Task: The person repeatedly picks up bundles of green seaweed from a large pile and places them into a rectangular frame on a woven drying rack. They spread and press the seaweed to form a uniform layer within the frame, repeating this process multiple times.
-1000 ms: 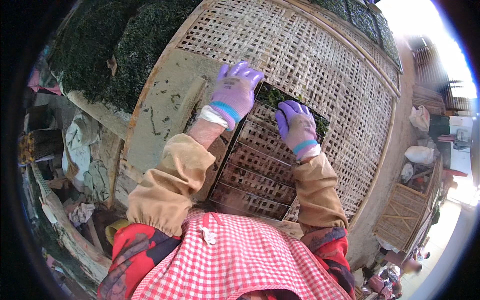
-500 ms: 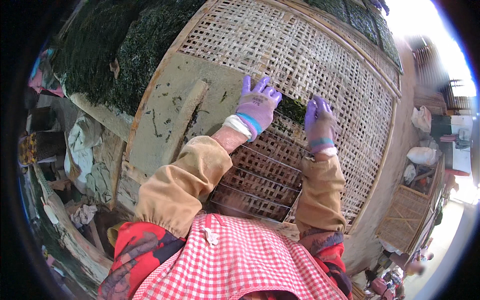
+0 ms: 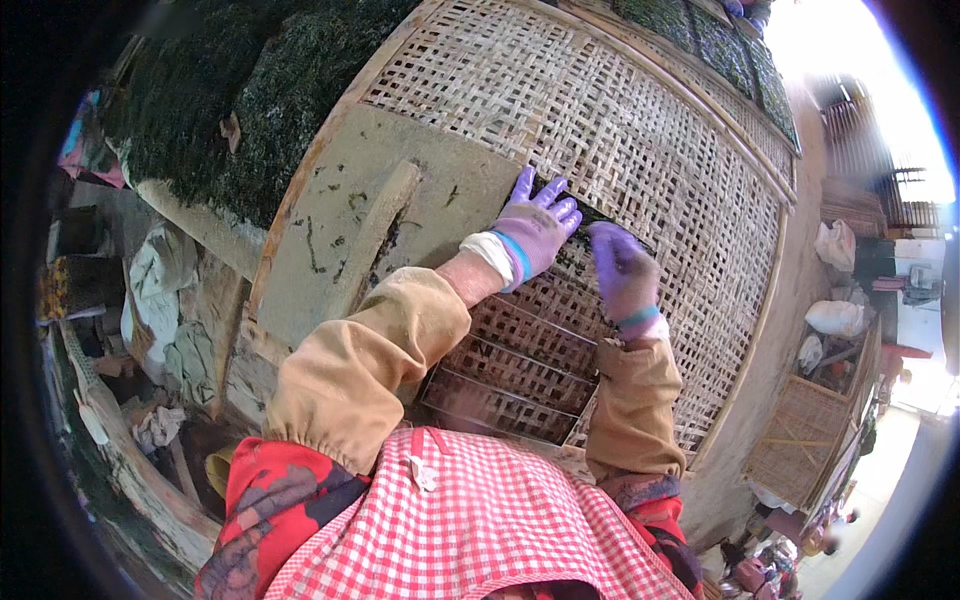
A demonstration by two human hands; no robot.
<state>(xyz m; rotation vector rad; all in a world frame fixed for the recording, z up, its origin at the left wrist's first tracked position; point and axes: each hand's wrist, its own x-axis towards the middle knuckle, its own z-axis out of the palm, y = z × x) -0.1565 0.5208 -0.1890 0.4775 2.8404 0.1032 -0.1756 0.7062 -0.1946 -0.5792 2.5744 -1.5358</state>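
Observation:
My left hand (image 3: 540, 228), in a purple-coated glove, lies with fingers stretched out over the top of a thin wire frame (image 3: 530, 352). Dark green seaweed (image 3: 592, 213) forms a narrow strip by its fingertips. My right hand (image 3: 625, 268), gloved the same way, is at the right end of that strip; its fingers are smeared by motion and partly hidden. The wire frame has several cross wires and rests on a woven bamboo rack (image 3: 700, 210). Its lower rows show bare weave.
A grey board (image 3: 330, 180) covers the rack's left part, with a wooden bar (image 3: 375, 235) and seaweed scraps on it. A big heap of dark seaweed (image 3: 210, 120) stands at the far left. White sacks (image 3: 840, 318) and another rack (image 3: 800, 430) are at the right.
My left hand has moved slightly right and down. My right hand has come down and turned inward toward the left one. The seaweed between them now shows as a thinner strip.

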